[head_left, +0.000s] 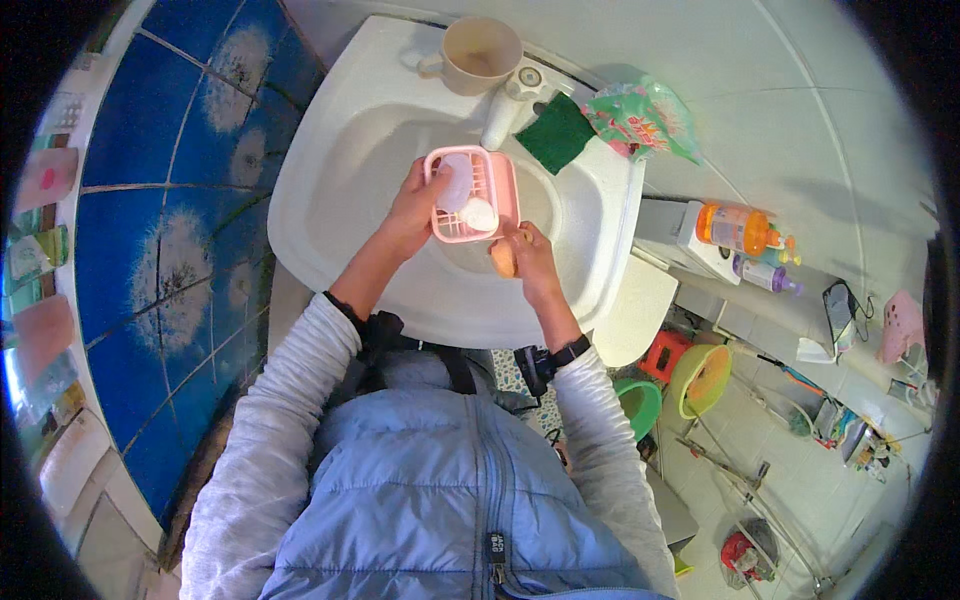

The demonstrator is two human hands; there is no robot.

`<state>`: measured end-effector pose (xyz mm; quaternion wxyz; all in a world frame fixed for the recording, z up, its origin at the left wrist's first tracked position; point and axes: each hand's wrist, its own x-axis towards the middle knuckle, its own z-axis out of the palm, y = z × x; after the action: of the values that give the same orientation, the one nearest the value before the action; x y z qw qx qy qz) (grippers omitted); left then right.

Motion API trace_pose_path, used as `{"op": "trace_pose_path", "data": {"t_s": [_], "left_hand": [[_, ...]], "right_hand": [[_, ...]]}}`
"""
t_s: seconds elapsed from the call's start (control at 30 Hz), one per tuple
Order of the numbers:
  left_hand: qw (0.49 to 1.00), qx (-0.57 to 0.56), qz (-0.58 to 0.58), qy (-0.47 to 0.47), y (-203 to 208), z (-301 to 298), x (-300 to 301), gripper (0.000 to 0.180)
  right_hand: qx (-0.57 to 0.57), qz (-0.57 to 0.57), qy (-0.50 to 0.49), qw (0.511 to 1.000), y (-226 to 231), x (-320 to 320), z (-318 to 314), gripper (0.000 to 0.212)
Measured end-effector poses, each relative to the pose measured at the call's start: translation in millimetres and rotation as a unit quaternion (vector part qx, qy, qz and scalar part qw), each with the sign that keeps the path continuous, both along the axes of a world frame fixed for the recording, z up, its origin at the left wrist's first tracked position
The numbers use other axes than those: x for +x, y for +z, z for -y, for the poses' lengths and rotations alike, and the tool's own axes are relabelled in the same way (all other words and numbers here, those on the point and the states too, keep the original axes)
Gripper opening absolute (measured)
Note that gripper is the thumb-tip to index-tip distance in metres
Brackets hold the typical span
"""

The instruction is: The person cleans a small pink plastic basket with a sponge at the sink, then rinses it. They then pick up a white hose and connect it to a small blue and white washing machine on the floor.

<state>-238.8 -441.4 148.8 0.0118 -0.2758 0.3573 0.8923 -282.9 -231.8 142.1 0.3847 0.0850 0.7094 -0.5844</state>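
Observation:
Over the basin of the white sink (pixel 330 235), my left hand (pixel 411 212) is closed on a pink soap dish (pixel 508 190) with a slotted inner tray. A pale lilac bar of soap (pixel 455 182) lies in the tray, close to my left thumb. Beside it sits a small white rounded piece (pixel 478 214). My right hand (pixel 535 258) is closed around an orange-brown oval piece (pixel 503 258), which looks like soap, at the dish's lower right corner. Whether its fingers also touch the dish I cannot tell.
A beige mug (pixel 481 55) stands on the sink's back ledge by the white faucet (pixel 508 105). A green scouring pad (pixel 555 134) and a green-white plastic packet (pixel 645 118) lie to the right. Beyond are an orange bottle (pixel 735 228) and a purple bottle (pixel 768 274). Blue tiles (pixel 130 250) line the left wall.

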Motion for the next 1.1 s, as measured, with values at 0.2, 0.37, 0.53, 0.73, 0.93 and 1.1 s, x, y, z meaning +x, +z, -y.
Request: {"op": "trace_pose_path", "data": {"t_s": [0.2,0.37,0.53,0.73,0.93,1.1], "left_hand": [[1.000,0.004,0.012,0.013,-5,10,8,0.040],[0.997,0.076,-0.013,-0.001,-4,28,16,0.036],[0.997,0.075,-0.012,0.023,-9,32,21,0.039],[0.998,0.045,-0.032,0.038,-13,39,25,0.040],[0.996,0.084,-0.002,0.016,1,27,26,0.038],[0.990,0.136,-0.036,-0.015,6,24,30,0.040]], "right_hand": [[-0.085,0.054,-0.008,0.995,6,22,18,0.030],[-0.025,-0.023,0.089,0.995,20,13,8,0.039],[-0.037,0.003,0.038,0.999,36,-7,-8,0.041],[-0.105,0.115,-0.124,0.980,58,-19,-14,0.034],[-0.311,0.025,-0.227,0.922,25,-9,55,0.030],[-0.143,-0.145,-0.149,0.968,5,16,81,0.026]]}}
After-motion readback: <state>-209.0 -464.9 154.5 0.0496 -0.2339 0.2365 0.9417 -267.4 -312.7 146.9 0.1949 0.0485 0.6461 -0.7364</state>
